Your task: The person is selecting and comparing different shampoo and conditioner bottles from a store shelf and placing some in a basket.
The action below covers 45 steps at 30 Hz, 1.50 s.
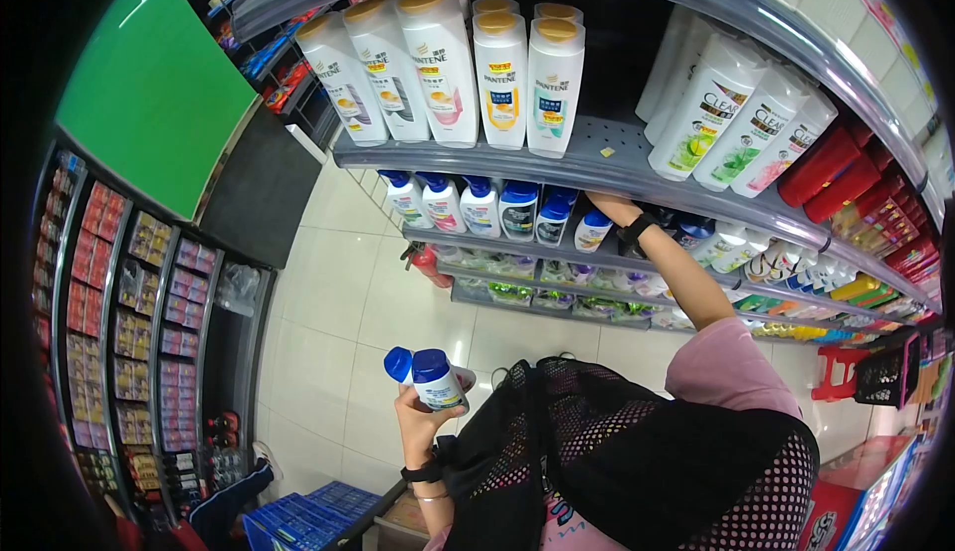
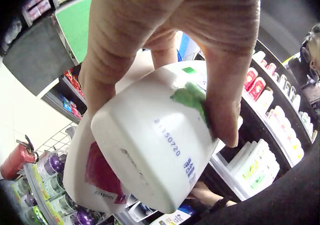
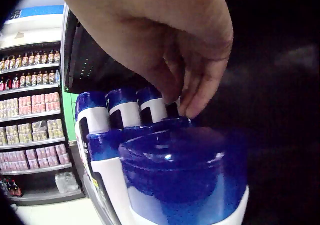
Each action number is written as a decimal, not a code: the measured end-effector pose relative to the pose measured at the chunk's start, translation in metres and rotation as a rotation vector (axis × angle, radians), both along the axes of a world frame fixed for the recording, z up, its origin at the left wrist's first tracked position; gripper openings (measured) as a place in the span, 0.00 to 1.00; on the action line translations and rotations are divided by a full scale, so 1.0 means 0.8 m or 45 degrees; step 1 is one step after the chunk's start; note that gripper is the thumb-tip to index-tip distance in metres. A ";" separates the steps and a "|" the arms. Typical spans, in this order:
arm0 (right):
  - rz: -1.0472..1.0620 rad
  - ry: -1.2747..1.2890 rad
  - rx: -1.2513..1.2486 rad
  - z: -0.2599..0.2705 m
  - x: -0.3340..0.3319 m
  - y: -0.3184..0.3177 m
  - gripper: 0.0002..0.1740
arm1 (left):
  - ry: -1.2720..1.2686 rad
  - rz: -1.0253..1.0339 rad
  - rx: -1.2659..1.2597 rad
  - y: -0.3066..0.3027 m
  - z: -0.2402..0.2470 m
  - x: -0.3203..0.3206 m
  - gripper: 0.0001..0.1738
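My left hand (image 1: 428, 420) grips two white shampoo bottles with blue caps, held side by side over the floor. The left wrist view shows their undersides: the nearer bottle (image 2: 155, 135) has a green leaf print, the other bottle (image 2: 82, 170) a dark red patch. My right arm reaches under the upper shelf, so most of that hand (image 1: 612, 208) is hidden from above. In the right wrist view, the thumb and fingers of my right hand (image 3: 165, 50) pinch at the top of a blue-capped shampoo bottle (image 3: 173, 109). A larger blue-capped bottle (image 3: 182, 180) stands in front.
Pantene bottles (image 1: 433, 69) and Clear bottles (image 1: 706, 108) stand on the upper shelf (image 1: 477, 156), above my right forearm. More pump bottles (image 1: 441, 203) line the lower shelf. A fire extinguisher (image 1: 428, 265) is by the rack's end, and blue crates (image 1: 308, 521) stand on the floor.
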State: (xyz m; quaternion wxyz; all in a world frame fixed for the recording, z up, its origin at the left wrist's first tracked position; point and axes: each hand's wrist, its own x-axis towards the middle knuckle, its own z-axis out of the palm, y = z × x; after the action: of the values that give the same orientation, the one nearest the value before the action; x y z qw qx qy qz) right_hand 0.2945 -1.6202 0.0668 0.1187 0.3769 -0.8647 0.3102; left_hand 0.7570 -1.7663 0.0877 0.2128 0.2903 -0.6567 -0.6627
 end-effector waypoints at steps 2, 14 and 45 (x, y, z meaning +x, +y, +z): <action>0.053 0.008 -0.094 0.001 -0.004 0.007 0.16 | -0.004 -0.004 -0.008 -0.002 -0.005 0.003 0.26; 0.202 0.465 0.004 -0.083 -0.075 -0.006 0.16 | -0.031 -0.013 0.091 -0.007 -0.011 0.015 0.28; 0.274 0.120 0.199 -0.021 -0.035 -0.011 0.22 | -0.057 -0.048 0.023 0.003 0.000 0.005 0.26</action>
State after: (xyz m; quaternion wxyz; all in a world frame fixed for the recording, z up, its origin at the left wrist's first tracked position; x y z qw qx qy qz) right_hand 0.2662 -1.6290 0.0498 0.0954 0.4896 -0.8343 0.2347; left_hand 0.7611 -1.7642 0.0878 0.1828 0.2944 -0.6607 -0.6658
